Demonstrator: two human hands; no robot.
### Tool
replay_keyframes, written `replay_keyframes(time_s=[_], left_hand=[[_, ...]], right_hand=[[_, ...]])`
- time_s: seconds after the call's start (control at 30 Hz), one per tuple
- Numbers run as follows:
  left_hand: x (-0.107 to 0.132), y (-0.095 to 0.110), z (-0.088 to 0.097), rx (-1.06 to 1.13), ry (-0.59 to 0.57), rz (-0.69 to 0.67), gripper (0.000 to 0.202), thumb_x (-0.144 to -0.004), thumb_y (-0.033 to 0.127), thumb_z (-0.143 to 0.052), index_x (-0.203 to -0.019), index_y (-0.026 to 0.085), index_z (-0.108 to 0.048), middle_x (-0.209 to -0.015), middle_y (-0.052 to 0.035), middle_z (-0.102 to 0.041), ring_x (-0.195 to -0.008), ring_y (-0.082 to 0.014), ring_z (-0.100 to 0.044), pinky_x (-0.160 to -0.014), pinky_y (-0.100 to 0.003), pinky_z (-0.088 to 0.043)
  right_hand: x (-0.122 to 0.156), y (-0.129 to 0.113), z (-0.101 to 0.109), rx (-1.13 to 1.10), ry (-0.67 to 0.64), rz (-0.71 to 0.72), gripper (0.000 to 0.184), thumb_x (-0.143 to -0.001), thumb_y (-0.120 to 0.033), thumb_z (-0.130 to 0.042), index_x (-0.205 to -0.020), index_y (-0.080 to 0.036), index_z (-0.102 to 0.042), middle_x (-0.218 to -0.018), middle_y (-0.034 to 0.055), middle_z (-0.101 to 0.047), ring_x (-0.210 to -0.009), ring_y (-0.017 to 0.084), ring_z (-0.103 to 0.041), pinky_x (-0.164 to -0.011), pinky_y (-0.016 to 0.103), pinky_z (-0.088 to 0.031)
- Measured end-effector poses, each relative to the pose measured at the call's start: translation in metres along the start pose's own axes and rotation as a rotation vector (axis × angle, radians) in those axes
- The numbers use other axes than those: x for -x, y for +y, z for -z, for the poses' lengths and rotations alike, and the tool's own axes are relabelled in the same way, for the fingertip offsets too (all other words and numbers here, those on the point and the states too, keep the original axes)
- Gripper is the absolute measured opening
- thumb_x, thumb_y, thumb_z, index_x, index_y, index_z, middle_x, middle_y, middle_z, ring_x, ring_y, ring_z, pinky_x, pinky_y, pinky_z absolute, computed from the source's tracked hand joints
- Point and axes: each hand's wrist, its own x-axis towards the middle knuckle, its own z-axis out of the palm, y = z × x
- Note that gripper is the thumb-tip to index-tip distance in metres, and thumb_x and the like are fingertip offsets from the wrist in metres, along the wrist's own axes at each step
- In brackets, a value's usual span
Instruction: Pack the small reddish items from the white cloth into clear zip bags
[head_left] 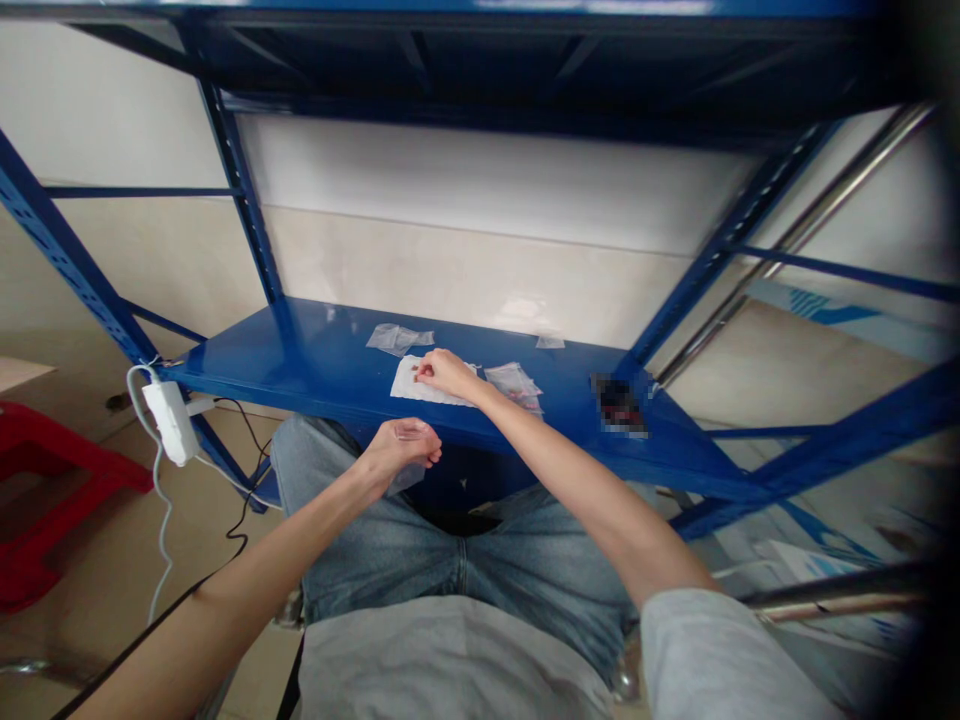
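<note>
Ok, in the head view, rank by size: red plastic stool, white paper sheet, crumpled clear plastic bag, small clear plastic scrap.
Red plastic stool largest; then white paper sheet and crumpled clear plastic bag, too alike to rank; small clear plastic scrap smallest.

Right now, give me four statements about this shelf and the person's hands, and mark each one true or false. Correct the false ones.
1. The right hand rests on a white sheet on the blue steel shelf. True.
2. The left hand is on the white sheet. False: the left hand is off the shelf top, by its front edge, with a clear plastic piece at its underside.
3. A power adapter lies on the shelf top. False: the white power adapter hangs by its cable at the shelf's left end.
4. Clear plastic bags lie on the shelf on both sides of the sheet. True.
</note>
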Motion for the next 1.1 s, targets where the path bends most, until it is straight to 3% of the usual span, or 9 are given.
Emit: replay_keyframes(time_s=[0.27,0.43,0.6,0.77,0.9,1.0,1.1], left_hand=[[-0.004,0.004,0.003,-0.182,0.076,-0.096,0.028,-0.062,0.027,-0.083,-0.073,0.014,-0.061,-0.064,-0.0034,-0.068,-0.057,-0.0122,-0.061,-0.056,-0.023,-0.048],[-0.004,0.01,0.003,-0.234,0.116,-0.122,0.025,-0.062,0.026,-0.081,-0.073,0.013,-0.062,-0.064,-0.0016,-0.066,-0.054,-0.0107,-0.059,-0.055,-0.023,-0.047],[-0.002,0.021,0.004,-0.236,0.14,-0.148,0.02,-0.064,0.027,-0.079,-0.073,0.013,-0.067,-0.067,-0.0032,-0.068,-0.061,-0.0131,-0.062,-0.059,-0.024,-0.049],[0.0,0.02,0.005,-0.334,0.149,-0.178,0.018,-0.064,0.027,-0.078,-0.07,0.012,-0.071,-0.068,-0.0042,-0.07,-0.062,-0.0143,-0.063,-0.058,-0.023,-0.047],[0.004,0.021,0.004,-0.327,0.111,-0.14,0.02,-0.065,0.028,-0.077,-0.073,0.012,-0.07,-0.067,-0.0049,-0.07,-0.058,-0.0143,-0.062,-0.05,-0.022,-0.045],[0.006,0.023,0.0,-0.258,0.111,-0.082,0.023,-0.068,0.031,-0.075,-0.082,0.013,-0.068,-0.07,-0.0069,-0.072,-0.061,-0.0162,-0.064,-0.049,-0.023,-0.047],[0.005,0.022,-0.002,-0.208,0.138,-0.08,0.026,-0.069,0.03,-0.074,-0.088,0.013,-0.067,-0.074,-0.0089,-0.073,-0.067,-0.0177,-0.066,-0.053,-0.024,-0.05]], right_hand=[[0.002,-0.001,0.004,-0.022,0.03,-0.014,0.012,-0.081,-0.013,-0.066,-0.079,-0.011,-0.078,-0.078,0.0086,-0.075,-0.068,0.016,-0.064,-0.062,0.023,-0.038],[0.01,-0.027,0.038,-0.171,0.084,0.055,0.012,-0.082,-0.019,-0.068,-0.083,-0.013,-0.077,-0.077,0.0053,-0.072,-0.069,0.014,-0.059,-0.062,0.023,-0.038],[0.033,-0.073,0.071,-0.374,-0.165,0.233,0.014,-0.082,-0.026,-0.07,-0.083,-0.014,-0.076,-0.073,0.0029,-0.07,-0.065,0.012,-0.057,-0.061,0.023,-0.04],[0.044,-0.098,0.067,-0.285,-0.32,0.277,0.01,-0.078,-0.02,-0.07,-0.071,-0.015,-0.075,-0.063,0.0016,-0.066,-0.063,0.013,-0.056,-0.06,0.024,-0.041],[0.038,-0.092,0.061,-0.299,-0.309,0.248,0.009,-0.079,-0.017,-0.068,-0.074,-0.014,-0.075,-0.067,0.0022,-0.068,-0.063,0.012,-0.056,-0.059,0.023,-0.04],[0.026,-0.072,0.057,-0.316,-0.152,0.186,0.014,-0.083,-0.022,-0.064,-0.083,-0.013,-0.076,-0.072,0.0032,-0.071,-0.063,0.012,-0.057,-0.059,0.023,-0.039],[0.011,-0.043,0.048,-0.232,0.007,0.059,0.026,-0.09,-0.026,-0.055,-0.079,-0.012,-0.075,-0.068,0.0038,-0.07,-0.061,0.012,-0.057,-0.059,0.023,-0.037]])
